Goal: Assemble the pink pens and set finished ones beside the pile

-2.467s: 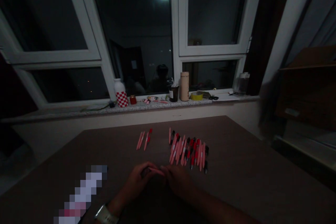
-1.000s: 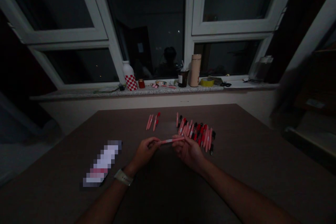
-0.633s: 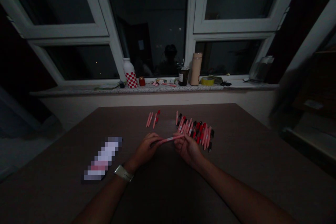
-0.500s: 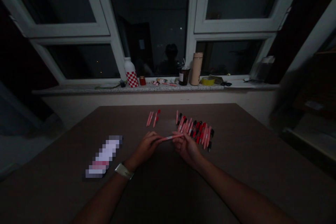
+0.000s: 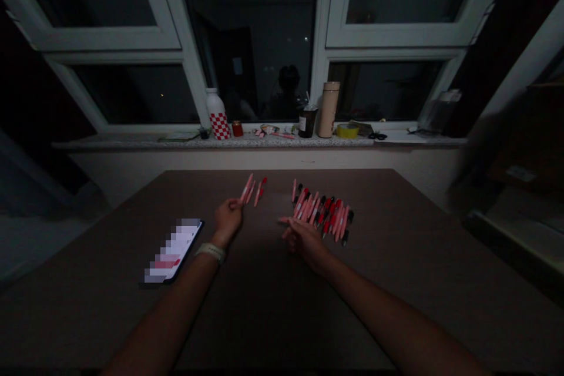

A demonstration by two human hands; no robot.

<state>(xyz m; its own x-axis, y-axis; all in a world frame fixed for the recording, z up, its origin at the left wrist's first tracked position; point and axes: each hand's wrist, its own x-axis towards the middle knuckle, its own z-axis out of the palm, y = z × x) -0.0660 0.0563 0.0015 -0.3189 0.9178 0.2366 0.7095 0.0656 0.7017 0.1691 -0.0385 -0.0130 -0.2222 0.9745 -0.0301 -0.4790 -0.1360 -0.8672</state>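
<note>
- Left hand: forearm reached forward from the lower left; thumb and fingertips pinched a pink pen, which angled up toward the far table edge.
- Pink pen: its far end lay just beside a small cluster of pens, one of them red; contact between them could not be told.
- Right hand: forearm reached in from the lower right; fingers were loosely spread, slightly curled, pointing left, and held nothing visible. It sat near the lower end of a slanted row of pens, not touching it.
- Row of pens: pink, red and black pens lay side by side, right of the small cluster and well apart from it.
- Left wrist: a pale wrist strap.
- Smartphone: lay flat on the dark brown table, just left of the left hand, its screen pixelated.
- Stone windowsill: held a red-and-white checked bottle, a tan thermos and a roll of yellow tape.
</note>
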